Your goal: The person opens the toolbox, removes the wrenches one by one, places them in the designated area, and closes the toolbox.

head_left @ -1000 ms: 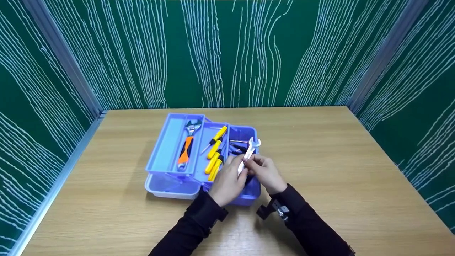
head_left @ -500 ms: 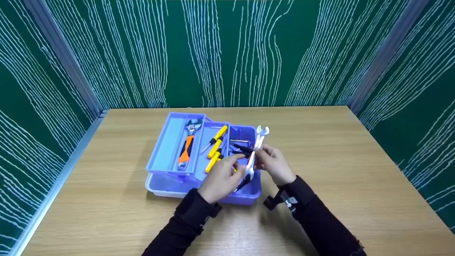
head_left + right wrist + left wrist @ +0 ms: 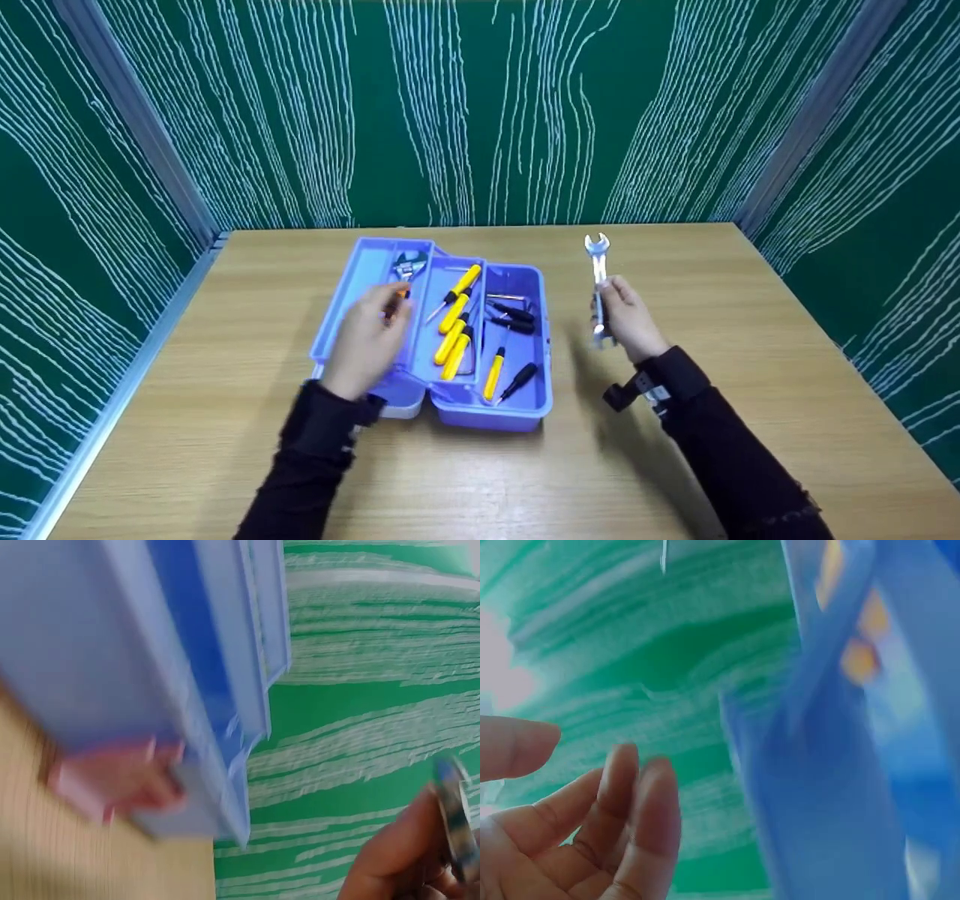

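I read this as a staged recording booth, not a real workshop. A plain wooden table [image 3: 675,420] stands boxed in on three sides by green panels [image 3: 487,112] printed with white wavy lines, joined at the corners by grey metal posts [image 3: 131,120]. The only workshop sign is a blue plastic toolbox [image 3: 525,409] opened out on the table, with yellow-handled screwdrivers [image 3: 455,315] and an orange-handled adjustable wrench [image 3: 401,289] in its trays. I see no bench, shelves or machines, so it looks like a set.
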The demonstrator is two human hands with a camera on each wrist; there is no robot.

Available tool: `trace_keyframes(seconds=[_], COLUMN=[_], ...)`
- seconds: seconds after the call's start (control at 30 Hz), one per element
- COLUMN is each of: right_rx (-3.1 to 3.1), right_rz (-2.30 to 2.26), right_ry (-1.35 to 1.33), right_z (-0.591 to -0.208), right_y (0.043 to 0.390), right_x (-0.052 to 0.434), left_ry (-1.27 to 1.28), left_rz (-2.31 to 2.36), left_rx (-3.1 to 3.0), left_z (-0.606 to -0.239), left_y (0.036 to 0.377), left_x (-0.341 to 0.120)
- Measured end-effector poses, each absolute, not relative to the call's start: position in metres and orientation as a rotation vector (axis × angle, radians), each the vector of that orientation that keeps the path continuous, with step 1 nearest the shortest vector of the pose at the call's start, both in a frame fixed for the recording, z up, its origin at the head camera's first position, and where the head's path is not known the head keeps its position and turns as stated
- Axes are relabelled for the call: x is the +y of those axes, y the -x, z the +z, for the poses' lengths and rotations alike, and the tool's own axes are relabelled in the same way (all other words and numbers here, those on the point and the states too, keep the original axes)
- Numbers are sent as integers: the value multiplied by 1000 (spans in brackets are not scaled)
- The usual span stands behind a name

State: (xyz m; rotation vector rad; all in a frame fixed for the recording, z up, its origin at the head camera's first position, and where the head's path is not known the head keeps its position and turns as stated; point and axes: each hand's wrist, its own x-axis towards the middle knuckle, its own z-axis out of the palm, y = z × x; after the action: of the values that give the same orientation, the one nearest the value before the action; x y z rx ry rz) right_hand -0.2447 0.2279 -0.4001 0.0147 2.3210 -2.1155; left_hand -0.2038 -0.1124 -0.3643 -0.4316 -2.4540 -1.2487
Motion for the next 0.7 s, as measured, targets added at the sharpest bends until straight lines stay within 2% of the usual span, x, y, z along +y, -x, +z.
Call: trace_keyframes(seconds=[0.27,0.7], right_rx=[2554,2882], right_rz=[-1909,-1291], right_ry=[-59,-107], right_z=[-408,-435], right_y=[259,277], right_x=[260,275], left_ry=[133,34], left_rz=[-1150,-1194], left_rx=[-2568,-2730], left_z=[-362,-386], left_y=[222,238], left_x=[-162,-193])
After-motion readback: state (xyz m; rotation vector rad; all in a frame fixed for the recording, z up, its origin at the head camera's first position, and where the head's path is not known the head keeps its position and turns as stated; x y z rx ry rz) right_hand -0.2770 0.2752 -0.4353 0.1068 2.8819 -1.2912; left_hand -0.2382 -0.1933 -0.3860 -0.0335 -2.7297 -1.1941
